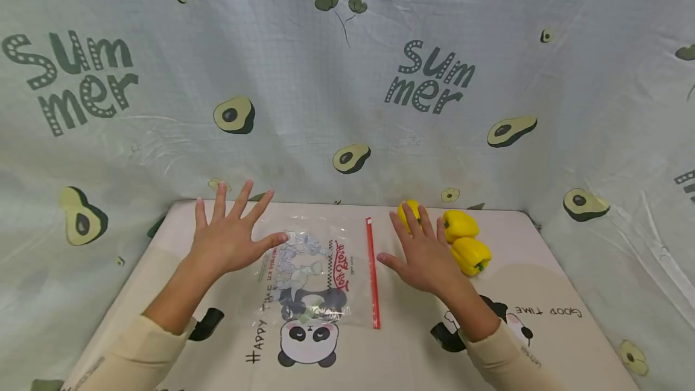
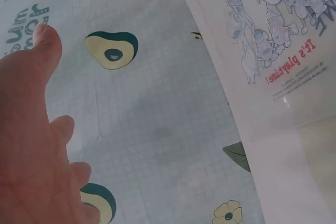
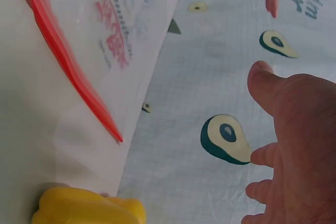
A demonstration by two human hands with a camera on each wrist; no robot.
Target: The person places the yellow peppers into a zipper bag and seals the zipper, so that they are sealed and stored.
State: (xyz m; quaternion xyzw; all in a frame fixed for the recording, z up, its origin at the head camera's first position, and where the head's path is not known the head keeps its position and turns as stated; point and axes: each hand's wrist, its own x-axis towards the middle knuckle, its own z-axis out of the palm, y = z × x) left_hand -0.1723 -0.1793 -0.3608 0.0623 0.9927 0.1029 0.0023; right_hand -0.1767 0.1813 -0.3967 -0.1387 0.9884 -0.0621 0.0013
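Note:
A clear zip bag (image 1: pixel 353 294) with a red zip strip and printed cartoon figures lies flat on the table. My left hand (image 1: pixel 228 246), fingers spread, is held up over the bag's left side and holds nothing. On the right, my right hand (image 1: pixel 426 258) is also raised with spread fingers, between the red strip and the peppers. Three yellow bell peppers (image 1: pixel 471 256) sit together at the table's back right, one partly hidden behind the right fingertips. In the right wrist view, part of a yellow pepper (image 3: pixel 79 208) shows below the bag's red strip (image 3: pixel 68 66).
The white table (image 1: pixel 217 367) carries panda drawings and lettering. A pale curtain (image 1: pixel 293 77) printed with avocados hangs behind it and along both sides. Dark bands (image 1: pixel 206 324) show beside both wrists.

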